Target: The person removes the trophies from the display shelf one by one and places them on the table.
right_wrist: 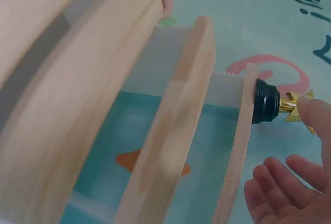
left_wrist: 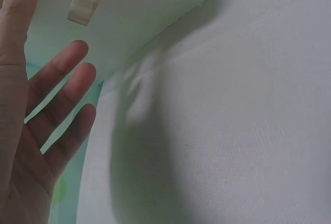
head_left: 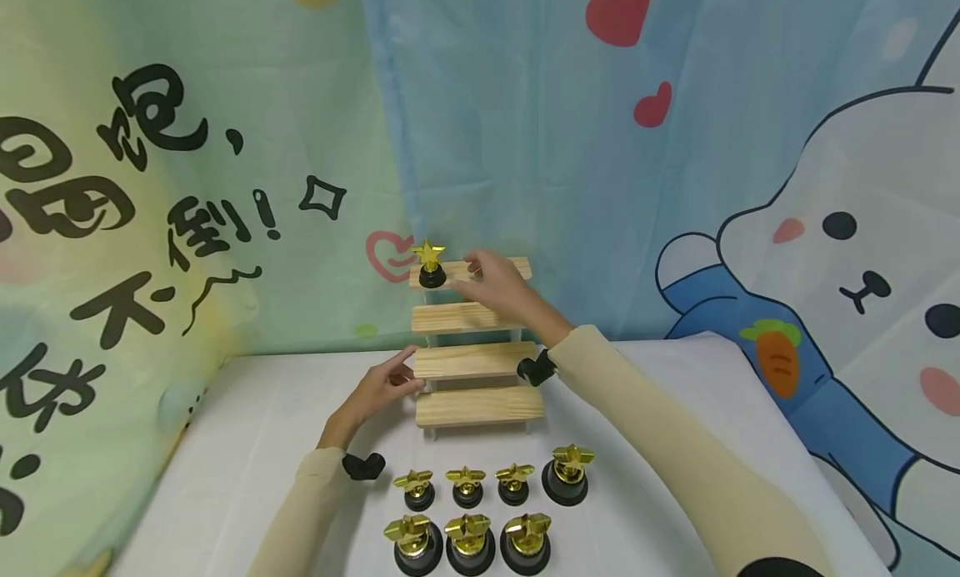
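A gold star trophy [head_left: 431, 264] with a black base stands upright at the left end of the top tier [head_left: 517, 268] of a stepped wooden rack [head_left: 472, 362]. Just right of it is my right hand [head_left: 498, 289], fingers loosely bent and apart from the trophy in the head view. From the right wrist, the thumb [right_wrist: 315, 115] overlaps the gold star, with the other fingers spread below. My left hand [head_left: 381, 387] is at the rack's left side, fingertips by the lower tiers; whether they touch it I cannot tell. Its fingers [left_wrist: 64, 87] are spread, holding nothing.
Several more gold-topped trophies [head_left: 467, 544] with black bases stand in two rows on the white tabletop [head_left: 247, 418], in front of the rack. Some are smaller than others. A printed cloth backdrop [head_left: 510, 143] hangs close behind the rack.
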`<state>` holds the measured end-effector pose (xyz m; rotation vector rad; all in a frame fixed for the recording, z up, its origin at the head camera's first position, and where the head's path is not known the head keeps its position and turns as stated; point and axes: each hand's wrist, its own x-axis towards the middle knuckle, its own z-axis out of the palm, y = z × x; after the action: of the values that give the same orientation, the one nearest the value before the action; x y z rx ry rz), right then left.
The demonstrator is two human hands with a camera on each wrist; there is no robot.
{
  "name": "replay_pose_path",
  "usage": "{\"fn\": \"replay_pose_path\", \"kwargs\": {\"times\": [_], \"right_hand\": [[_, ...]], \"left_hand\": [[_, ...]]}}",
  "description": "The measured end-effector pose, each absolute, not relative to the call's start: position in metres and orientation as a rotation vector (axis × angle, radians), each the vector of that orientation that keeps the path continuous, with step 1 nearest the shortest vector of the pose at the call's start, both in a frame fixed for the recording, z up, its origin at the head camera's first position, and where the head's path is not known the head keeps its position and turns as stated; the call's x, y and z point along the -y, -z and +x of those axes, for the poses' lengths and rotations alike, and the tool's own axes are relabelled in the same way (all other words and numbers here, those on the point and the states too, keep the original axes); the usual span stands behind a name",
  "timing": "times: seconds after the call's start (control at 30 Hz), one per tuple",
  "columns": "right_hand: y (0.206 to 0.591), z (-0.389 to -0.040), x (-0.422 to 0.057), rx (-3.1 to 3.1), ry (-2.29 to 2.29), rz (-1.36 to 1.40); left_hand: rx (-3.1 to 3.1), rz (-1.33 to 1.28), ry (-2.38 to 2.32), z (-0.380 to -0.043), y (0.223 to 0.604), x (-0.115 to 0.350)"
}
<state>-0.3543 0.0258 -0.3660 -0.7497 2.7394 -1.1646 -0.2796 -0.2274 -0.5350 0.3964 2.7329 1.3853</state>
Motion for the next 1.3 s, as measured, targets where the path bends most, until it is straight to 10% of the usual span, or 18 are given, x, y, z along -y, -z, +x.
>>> {"fn": "replay_pose_path", "kwargs": {"times": [1.3], "right_hand": [[0.377,-0.360,0.009,-2.904,1.064,-0.738]], "left_hand": [[-2.744,0.418,-1.381,-0.279,0.535,0.226]]}}
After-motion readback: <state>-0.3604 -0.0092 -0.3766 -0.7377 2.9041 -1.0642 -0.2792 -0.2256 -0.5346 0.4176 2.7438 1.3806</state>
